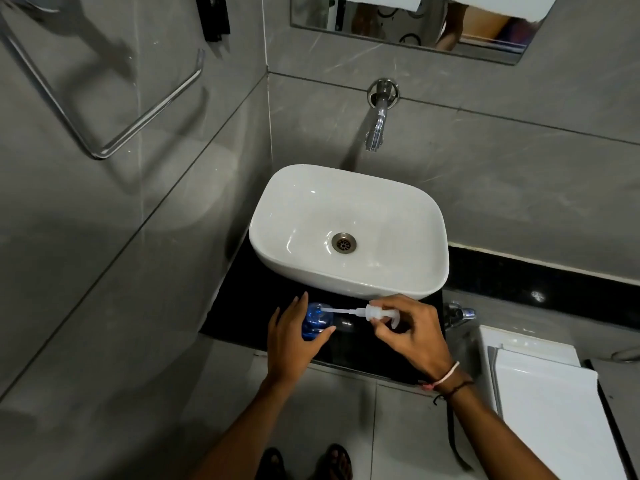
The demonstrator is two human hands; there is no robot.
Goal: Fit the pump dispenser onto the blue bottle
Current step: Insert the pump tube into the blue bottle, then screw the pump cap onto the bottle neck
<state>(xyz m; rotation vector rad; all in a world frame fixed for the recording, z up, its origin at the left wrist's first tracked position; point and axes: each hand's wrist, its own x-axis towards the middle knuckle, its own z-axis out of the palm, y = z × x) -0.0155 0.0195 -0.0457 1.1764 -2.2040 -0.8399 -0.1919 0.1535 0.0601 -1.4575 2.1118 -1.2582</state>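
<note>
Your landmark is the white ceramic basin (348, 230), a glossy rounded rectangle with a metal drain at its centre, sitting on a polished black stone worktop (239, 306). Just in front of the basin's near rim stands the blue bottle (316, 320), translucent plastic with a rounded shoulder, resting on the worktop. Your left hand (294, 344) curls loosely around the bottle from its left and near side, fingers half open, thumb touching the bottle's front. Your right hand (408, 330), to the right of the bottle and also in front of the basin's rim, pinches the pump dispenser (367, 312) at its ribbed white collar (the head is mostly hidden under your fingers). The dispenser lies nearly horizontal, and its thin pale dip tube reaches left so that the tip sits at the bottle's mouth. A chrome tap (378, 116) juts from the grey tiled wall behind the basin.
</note>
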